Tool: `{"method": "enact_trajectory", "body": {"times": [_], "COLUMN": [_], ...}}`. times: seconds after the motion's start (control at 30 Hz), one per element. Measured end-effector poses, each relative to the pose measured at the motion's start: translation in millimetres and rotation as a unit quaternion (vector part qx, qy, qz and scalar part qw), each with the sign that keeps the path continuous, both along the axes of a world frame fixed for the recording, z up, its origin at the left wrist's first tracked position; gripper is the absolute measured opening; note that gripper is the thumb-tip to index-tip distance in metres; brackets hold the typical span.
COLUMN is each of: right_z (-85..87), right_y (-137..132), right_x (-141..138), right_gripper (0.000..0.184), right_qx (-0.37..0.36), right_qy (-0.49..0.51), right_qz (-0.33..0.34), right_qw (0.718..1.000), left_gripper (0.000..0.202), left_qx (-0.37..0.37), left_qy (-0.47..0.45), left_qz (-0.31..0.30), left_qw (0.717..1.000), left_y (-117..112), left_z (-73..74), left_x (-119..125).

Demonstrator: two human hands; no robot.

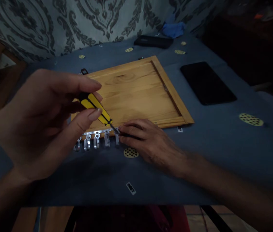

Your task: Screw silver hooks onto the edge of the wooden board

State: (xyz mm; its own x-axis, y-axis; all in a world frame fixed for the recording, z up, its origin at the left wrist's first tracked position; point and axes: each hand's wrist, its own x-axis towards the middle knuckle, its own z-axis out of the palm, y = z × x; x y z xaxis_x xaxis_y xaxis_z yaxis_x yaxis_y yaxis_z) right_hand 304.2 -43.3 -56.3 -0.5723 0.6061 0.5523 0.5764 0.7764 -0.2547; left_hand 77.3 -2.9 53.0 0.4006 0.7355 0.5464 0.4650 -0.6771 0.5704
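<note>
My left hand (37,119) is closed around a yellow and black screwdriver (97,111), whose tip points down to the right end of a metal hook rail (95,138). The rail, with several silver hooks, lies along the near edge of a wooden board (138,90) with a raised frame. My right hand (148,140) rests on the blue cloth with its fingertips pinched at the rail's right end, right by the screwdriver tip. What those fingertips hold is too small to make out.
A black phone (206,82) lies right of the board. A dark case (153,41) and a blue cloth bundle (174,29) sit at the back. Yellow dotted patches (250,119) mark the blue table cover (223,148). A patterned curtain (78,22) hangs behind.
</note>
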Motion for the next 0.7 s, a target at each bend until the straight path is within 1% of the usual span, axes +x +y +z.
{"method": "enact_trajectory", "body": {"times": [0.03,0.13,0.3,0.47,0.6,0.7], "right_z": [0.3,0.9,2.0,2.4,2.0,1.9], "right_y": [0.0,0.2,-0.2,-0.7,-0.1,0.6], "right_x": [-0.2,-0.6,-1.2,-1.2,-1.4,-1.7], "right_gripper": [0.032,0.033,0.033,0.036,0.035,0.032], "right_qx": [0.001,-0.001,-0.002,-0.014,-0.021,-0.029], "right_qy": [0.001,-0.003,0.0,-0.008,-0.011,-0.007], "right_qz": [0.0,0.004,0.009,0.005,0.004,0.003], "right_qw": [1.0,1.0,1.0,1.0,1.0,1.0], "left_gripper": [0.034,0.034,0.032,0.029,0.03,0.033], "left_qx": [-0.015,-0.024,-0.025,-0.028,-0.023,-0.017], "left_qy": [0.005,-0.008,0.002,0.011,0.024,0.056], "left_qz": [0.01,0.013,0.011,0.029,0.02,0.007], "left_qw": [1.0,1.0,1.0,0.999,0.999,0.998], "left_y": [0.2,-0.1,-1.4,-1.5,0.1,3.4], "left_z": [0.1,-0.1,0.5,1.9,2.7,2.9], "left_x": [-1.3,-3.0,-1.3,0.1,-2.8,-7.0]}}
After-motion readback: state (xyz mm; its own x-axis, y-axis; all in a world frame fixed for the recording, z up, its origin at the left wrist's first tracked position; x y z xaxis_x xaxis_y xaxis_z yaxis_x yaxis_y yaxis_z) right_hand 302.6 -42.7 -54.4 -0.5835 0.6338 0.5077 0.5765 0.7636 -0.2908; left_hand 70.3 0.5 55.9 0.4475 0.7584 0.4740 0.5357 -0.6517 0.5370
